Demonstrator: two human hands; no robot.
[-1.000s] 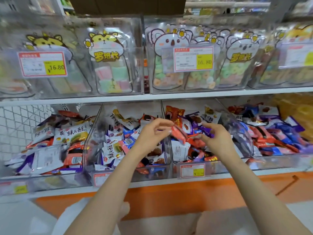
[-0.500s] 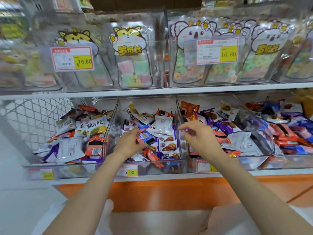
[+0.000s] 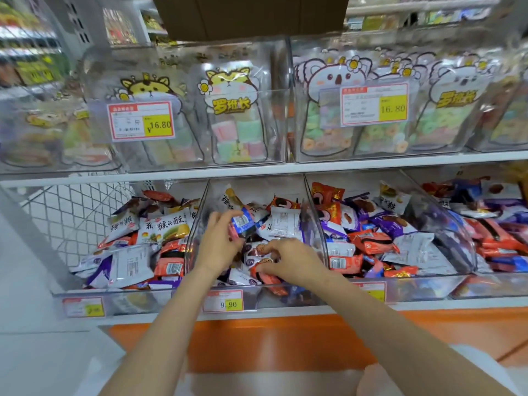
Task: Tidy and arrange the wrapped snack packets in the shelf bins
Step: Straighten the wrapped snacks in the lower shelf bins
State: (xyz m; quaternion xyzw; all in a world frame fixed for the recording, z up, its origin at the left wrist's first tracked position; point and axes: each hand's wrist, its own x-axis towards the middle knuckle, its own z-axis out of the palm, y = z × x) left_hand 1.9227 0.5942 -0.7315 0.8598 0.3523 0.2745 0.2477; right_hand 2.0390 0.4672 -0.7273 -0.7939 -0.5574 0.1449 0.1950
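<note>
Head view of a shop shelf. Four clear bins (image 3: 414, 290) sit side by side on the lower shelf (image 3: 443, 305), each heaped with wrapped snack packets (image 3: 368, 241), too many to count. Both hands are in the second bin from the left (image 3: 285, 295). The left hand (image 3: 220, 244) pinches a blue-and-white packet (image 3: 242, 223) in curled fingers, just above the heap, long axis tilted upward. The right hand (image 3: 294, 261), just beside it and nearer the bin's front, curls its fingers onto a red packet (image 3: 270, 278) lying crosswise; grip or mere press, I cannot tell. The untidied heap lies just beyond both hands, nearer the left
</note>
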